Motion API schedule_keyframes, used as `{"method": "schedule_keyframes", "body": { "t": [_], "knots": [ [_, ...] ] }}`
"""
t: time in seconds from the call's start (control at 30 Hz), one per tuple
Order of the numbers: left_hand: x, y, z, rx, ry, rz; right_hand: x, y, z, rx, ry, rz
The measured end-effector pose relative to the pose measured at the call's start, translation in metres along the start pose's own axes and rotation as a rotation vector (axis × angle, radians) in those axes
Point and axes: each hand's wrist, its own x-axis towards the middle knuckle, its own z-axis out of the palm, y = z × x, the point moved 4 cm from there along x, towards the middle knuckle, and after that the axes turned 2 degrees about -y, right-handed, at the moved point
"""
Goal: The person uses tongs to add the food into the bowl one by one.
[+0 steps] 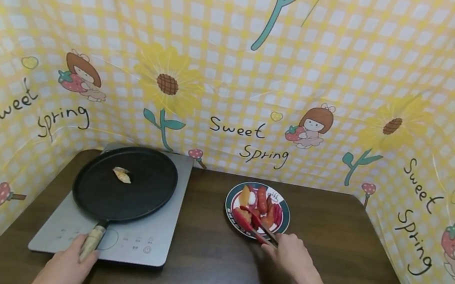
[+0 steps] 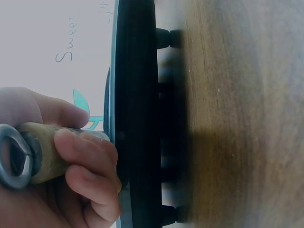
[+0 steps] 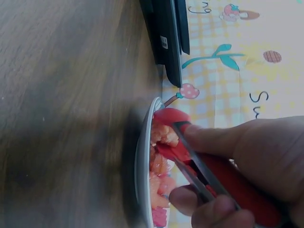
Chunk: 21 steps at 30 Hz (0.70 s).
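My left hand (image 1: 66, 263) grips the beige handle (image 1: 92, 242) of a flat black frying pan (image 1: 121, 199); the left wrist view shows curled fingers and a metal ring at the handle's end. One small browned piece of food (image 1: 122, 175) lies in the pan. On the right, my right hand (image 1: 294, 258) holds red-tipped metal tongs (image 3: 223, 180), thumb on one side and fingers on the other. The tong tips are over the near-left part of a patterned plate (image 1: 228, 208), on either side of an orange-brown food piece (image 3: 164, 135).
Under the pan is a silver induction cooker (image 1: 160, 237) on a dark wooden table (image 1: 205, 265). Sausages (image 1: 262, 200), a white round piece (image 1: 251, 198) and other reddish foods share the plate. A yellow checked cloth (image 1: 238, 78) surrounds the back and sides.
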Motion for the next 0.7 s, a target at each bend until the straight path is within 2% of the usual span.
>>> {"method": "schedule_keyframes", "body": {
  "t": [0.3,0.43,0.6,0.7],
  "knots": [
    [0.002,-0.001,0.0,-0.001,0.007,0.01,0.005,0.014,0.002,0.162,-0.046,-0.02],
    [0.001,0.0,0.001,-0.014,0.003,0.007,0.006,0.018,0.004,0.245,-0.091,0.016],
    [0.002,-0.001,0.002,-0.017,0.002,0.001,0.005,0.023,0.008,0.404,-0.188,0.098],
    [0.002,-0.002,0.002,-0.019,-0.005,-0.005,0.004,0.025,0.009,0.456,-0.218,0.1]
  ]
}}
